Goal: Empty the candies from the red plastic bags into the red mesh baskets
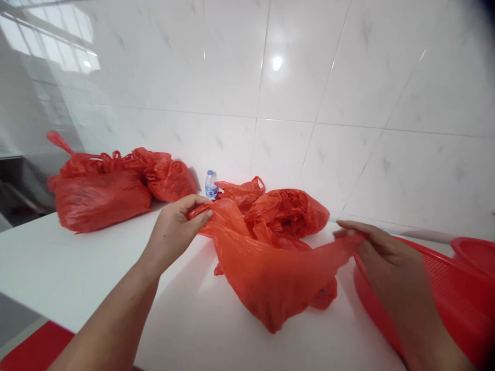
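Observation:
A thin red plastic bag [266,268] is stretched between my two hands above the white table. My left hand [180,221] pinches its left edge between thumb and fingers. At the other end, my right hand [381,257], a little blurred, grips the bag's right corner. The middle of the bag sags to a point low over the tabletop. Just behind it lies a crumpled red plastic bag [301,211], partly covered by the stretched one. Another bunched red bag [242,193] with a loop handle rests farther back, near the wall.
Full red plastic bags [100,201] stand at the back left of the white table [185,330]. A small bottle with a blue cap [211,184] is by the tiled wall [232,67]. Red plastic baskets [456,288] sit at the right, beside my right arm.

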`<state>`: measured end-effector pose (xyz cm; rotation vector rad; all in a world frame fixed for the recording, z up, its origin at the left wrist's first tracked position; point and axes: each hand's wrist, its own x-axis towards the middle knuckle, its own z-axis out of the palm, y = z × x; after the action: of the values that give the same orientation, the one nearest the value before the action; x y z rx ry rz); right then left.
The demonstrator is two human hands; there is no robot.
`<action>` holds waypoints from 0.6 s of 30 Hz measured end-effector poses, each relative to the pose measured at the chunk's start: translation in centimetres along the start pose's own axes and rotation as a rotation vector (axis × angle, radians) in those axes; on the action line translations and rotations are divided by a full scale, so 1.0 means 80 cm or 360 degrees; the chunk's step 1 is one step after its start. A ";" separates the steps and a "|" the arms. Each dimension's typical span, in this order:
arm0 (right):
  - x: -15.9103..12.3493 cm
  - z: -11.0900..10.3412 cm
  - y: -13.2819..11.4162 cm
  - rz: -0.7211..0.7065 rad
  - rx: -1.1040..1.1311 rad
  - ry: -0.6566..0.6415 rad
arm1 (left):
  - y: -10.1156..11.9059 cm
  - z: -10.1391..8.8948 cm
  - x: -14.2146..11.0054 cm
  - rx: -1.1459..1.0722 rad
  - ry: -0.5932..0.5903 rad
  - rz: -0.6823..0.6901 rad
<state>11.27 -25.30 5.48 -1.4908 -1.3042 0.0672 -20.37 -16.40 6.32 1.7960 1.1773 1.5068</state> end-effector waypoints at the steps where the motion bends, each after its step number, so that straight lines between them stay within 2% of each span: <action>1: 0.006 0.004 -0.006 0.0157 0.0156 -0.0080 | 0.001 0.000 0.000 0.0109 -0.0055 -0.0001; 3: 0.018 0.014 -0.014 0.0422 0.0633 -0.0178 | 0.002 0.001 -0.001 0.0137 -0.0191 -0.0037; 5: 0.025 0.025 -0.019 0.0615 0.1177 -0.0158 | 0.003 0.003 -0.001 -0.0051 -0.0295 -0.0074; 8: 0.026 0.040 -0.024 0.0711 0.1664 -0.0255 | 0.009 0.014 -0.001 -0.0485 -0.0484 -0.0150; 11: 0.015 0.055 -0.033 0.0560 0.1655 -0.0445 | 0.022 0.039 -0.002 -0.0795 -0.0677 -0.0239; 14: -0.003 0.072 -0.043 0.0365 0.1355 -0.0780 | 0.037 0.071 -0.007 -0.0950 -0.0797 -0.0241; 16: -0.013 0.086 -0.046 0.0306 0.1163 -0.1070 | 0.045 0.090 -0.011 -0.1003 -0.1010 -0.0193; 18: -0.019 0.098 -0.042 0.0315 0.1014 -0.1187 | 0.046 0.104 -0.015 -0.0953 -0.1205 -0.0103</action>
<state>3.47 -21.93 3.91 -1.0447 -1.4936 1.1498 -11.32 -18.04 6.66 1.6295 0.3524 0.8546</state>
